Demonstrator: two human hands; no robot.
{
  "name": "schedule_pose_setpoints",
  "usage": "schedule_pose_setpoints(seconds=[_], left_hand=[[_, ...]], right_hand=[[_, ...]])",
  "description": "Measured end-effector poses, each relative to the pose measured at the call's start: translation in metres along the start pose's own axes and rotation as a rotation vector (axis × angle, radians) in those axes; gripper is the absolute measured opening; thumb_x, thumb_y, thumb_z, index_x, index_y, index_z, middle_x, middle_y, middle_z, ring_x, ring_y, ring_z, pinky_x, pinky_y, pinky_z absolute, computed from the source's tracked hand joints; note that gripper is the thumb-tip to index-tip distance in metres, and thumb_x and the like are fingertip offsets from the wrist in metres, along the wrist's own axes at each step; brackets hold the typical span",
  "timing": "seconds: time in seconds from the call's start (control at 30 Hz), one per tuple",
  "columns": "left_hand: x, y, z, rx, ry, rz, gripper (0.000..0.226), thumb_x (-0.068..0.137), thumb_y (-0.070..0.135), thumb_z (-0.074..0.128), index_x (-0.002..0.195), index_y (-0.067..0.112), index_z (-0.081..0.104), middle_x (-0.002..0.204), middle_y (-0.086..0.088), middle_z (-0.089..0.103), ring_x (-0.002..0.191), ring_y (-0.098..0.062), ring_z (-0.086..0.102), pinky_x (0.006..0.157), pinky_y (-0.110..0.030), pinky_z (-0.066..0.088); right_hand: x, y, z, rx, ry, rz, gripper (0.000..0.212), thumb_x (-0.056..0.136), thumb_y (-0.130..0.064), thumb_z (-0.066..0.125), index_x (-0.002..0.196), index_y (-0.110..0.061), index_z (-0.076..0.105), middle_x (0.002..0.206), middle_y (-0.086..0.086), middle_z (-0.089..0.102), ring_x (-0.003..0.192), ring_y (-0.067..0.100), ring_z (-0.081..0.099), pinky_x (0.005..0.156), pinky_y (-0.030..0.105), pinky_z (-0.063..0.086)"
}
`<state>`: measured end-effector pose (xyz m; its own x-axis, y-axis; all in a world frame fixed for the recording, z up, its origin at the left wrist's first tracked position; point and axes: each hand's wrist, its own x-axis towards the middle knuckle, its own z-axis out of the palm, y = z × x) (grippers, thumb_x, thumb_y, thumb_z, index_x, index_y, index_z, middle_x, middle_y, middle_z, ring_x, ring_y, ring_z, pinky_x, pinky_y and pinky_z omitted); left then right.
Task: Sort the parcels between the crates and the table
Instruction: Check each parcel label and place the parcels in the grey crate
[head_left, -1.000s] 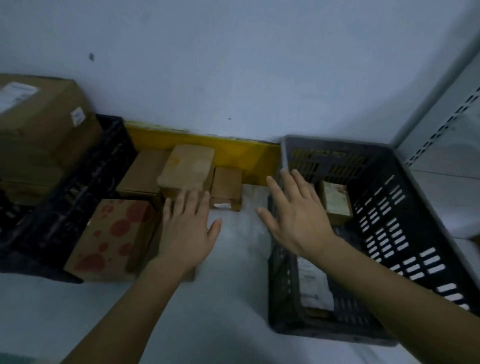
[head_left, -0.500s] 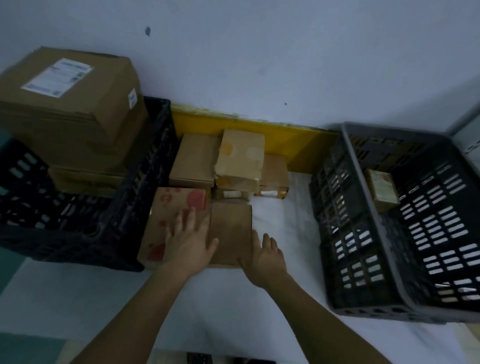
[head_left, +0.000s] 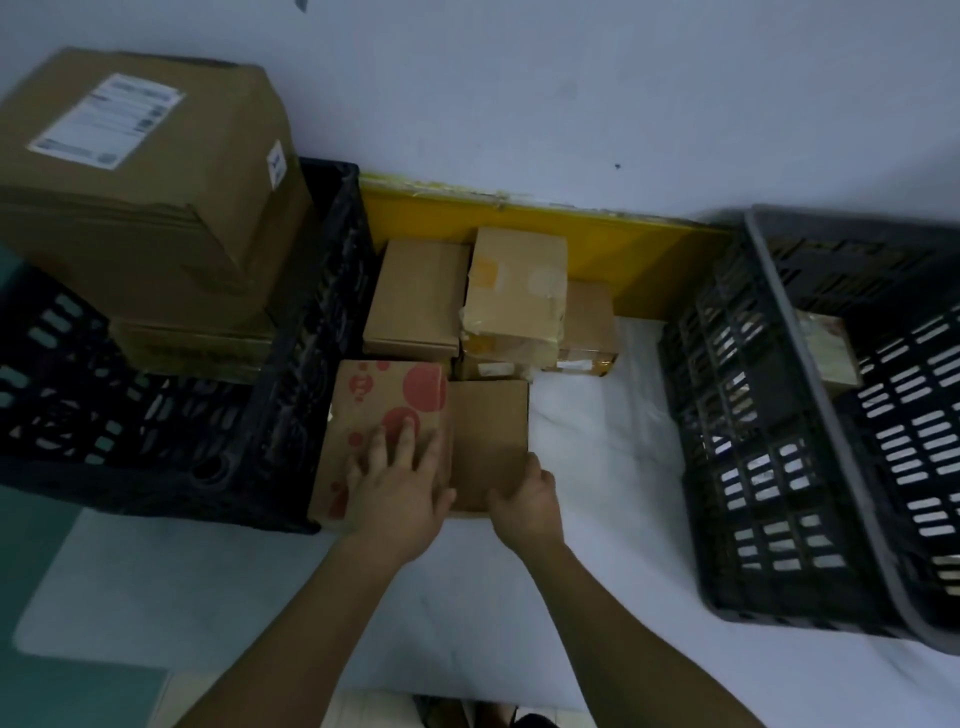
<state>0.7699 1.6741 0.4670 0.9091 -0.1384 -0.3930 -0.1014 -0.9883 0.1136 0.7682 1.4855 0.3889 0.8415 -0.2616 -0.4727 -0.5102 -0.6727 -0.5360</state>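
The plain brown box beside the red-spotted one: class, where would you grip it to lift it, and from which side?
Probably by the plain brown box's near and right edges, coming from the right. The red-spotted box abuts its left side and other parcels crowd behind it; the right hand already grips its near right corner.

Your single head camera is looking steeply down, close over the table (head_left: 597, 519), facing the wall (head_left: 571, 93).
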Motion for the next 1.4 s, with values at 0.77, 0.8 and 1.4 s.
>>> schedule_pose_setpoints(seconds=[0.77, 0.8, 1.4], left_hand=[[-0.026, 0.093, -0.102, -1.424, 0.105, -0.051, 0.026, 0.1, 0.029, 0.066, 0.123, 0.04, 0.068, 0.116, 0.015, 0.078, 0.108, -0.011, 0.075, 0.098, -0.047, 0.062], [-0.028, 0.092, -0.106, -1.451, 0.099, -0.051, 0.027, 0.1, 0.027, 0.063, 0.123, 0.041, 0.069, 0.115, 0.015, 0.079, 0.107, -0.012, 0.077, 0.097, -0.048, 0.062], [-0.017, 0.074, -0.14, -1.284, 0.195, -0.068, 0.079, 0.1, 0.052, 0.066, 0.166, 0.033, 0.026, 0.158, 0.007, 0.05, 0.139, -0.015, 0.053, 0.109, -0.043, 0.047]], right_hand=[[-0.122, -0.02, -0.091, 0.137, 0.405, -0.691, 0.049, 0.097, -0.049, 0.07, 0.139, -0.026, 0.066, 0.151, -0.012, 0.052, 0.142, 0.01, 0.05, 0.109, 0.032, 0.053], [-0.12, -0.017, -0.095, 0.131, 0.444, -0.736, 0.041, 0.099, -0.046, 0.069, 0.133, -0.024, 0.071, 0.152, -0.009, 0.055, 0.145, 0.016, 0.051, 0.109, 0.042, 0.055], [-0.112, -0.032, -0.18, 0.748, 0.246, -0.456, 0.045, 0.105, -0.016, 0.069, 0.139, -0.044, 0.061, 0.125, -0.024, 0.069, 0.11, 0.006, 0.072, 0.082, 0.031, 0.064]])
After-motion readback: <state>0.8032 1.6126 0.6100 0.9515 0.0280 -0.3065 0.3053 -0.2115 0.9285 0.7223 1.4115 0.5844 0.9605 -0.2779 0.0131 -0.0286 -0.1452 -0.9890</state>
